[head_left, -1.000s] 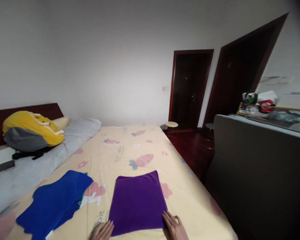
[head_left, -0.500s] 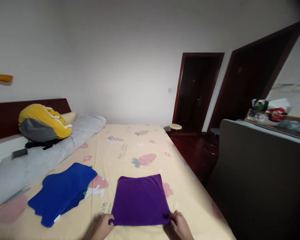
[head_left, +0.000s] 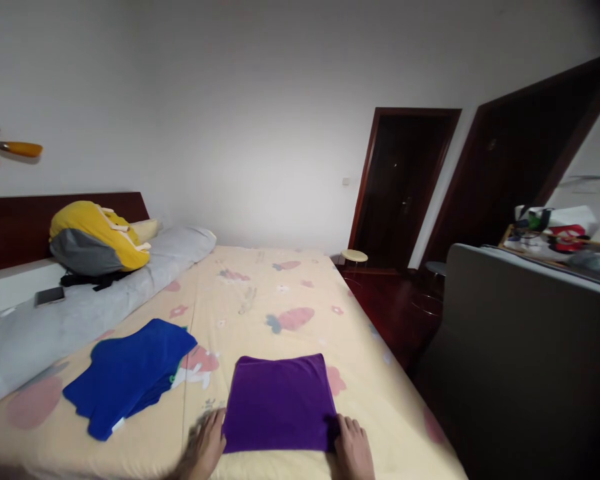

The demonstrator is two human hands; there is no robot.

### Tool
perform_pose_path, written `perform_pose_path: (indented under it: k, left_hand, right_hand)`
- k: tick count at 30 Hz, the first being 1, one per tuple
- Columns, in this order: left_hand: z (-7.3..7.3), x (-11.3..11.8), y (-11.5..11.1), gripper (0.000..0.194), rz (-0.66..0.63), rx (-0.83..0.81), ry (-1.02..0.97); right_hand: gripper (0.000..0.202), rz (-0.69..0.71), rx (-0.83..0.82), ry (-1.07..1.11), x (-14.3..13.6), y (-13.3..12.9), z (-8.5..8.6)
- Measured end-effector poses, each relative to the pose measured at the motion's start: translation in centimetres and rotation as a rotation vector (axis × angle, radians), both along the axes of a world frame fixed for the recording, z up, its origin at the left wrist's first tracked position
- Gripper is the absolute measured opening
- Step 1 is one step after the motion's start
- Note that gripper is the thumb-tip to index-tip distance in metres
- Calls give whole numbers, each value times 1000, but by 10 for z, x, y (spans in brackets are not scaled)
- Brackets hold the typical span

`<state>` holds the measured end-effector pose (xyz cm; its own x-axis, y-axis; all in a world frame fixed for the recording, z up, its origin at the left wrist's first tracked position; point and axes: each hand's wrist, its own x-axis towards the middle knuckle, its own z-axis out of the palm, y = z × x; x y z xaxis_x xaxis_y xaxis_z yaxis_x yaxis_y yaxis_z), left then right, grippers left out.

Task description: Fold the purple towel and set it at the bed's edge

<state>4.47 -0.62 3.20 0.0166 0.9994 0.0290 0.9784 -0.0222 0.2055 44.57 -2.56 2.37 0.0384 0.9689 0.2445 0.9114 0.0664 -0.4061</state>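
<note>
A purple cloth [head_left: 280,405] lies flat on the patterned bed sheet [head_left: 260,320], roughly square, near the front edge. At its lower left edge, my left hand [head_left: 211,437] has its fingers closed, with the cloth's edge at the fingertips. My right hand [head_left: 353,443] is at the lower right edge, fingers curled down and touching the cloth; its thumb is partly hidden. Several blue cloths [head_left: 133,373] lie in an uneven pile to the left, with a small white tag showing at the near end.
A yellow and grey bag [head_left: 97,240] rests on grey bedding [head_left: 115,297] by the headboard, near a dark phone [head_left: 50,297]. A dark panel [head_left: 520,360] stands right of the bed, before a cluttered table. A round stool [head_left: 354,256] is beyond the bed's far right corner.
Both hands have shifted slightly up along the purple cloth's sides from its near corners, and the right fingers lie flatter. The camera view has turned a little left.
</note>
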Motion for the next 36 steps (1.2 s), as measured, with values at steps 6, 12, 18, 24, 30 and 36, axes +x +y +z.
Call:
perform_pose_path:
  k: [6,12,18,24,30,36]
  left_hand:
    - [-25,63,-13,80,-407,49,83]
    - [-67,97,-11,80,-541,164,37]
    - [-17,28,-22,73,-590,135,62]
    - [11,12,-25,74,-551,24,23]
    - [12,14,-29,84,-466,-102,52]
    - [15,-4,-30,74,-389,-150,136]
  right_hand:
    - [62,431,196,-251,-64,5,-32]
    - [71,584,215,-258,-96,10,-47]
    - [57,443,-18,-190,3,-4,-15]
    - [61,301,-60,-198,25,-10,-28]
    - [64,260,-25,-304,20,0,-44]
    - [60,260,-22,-374,16,0,-38]
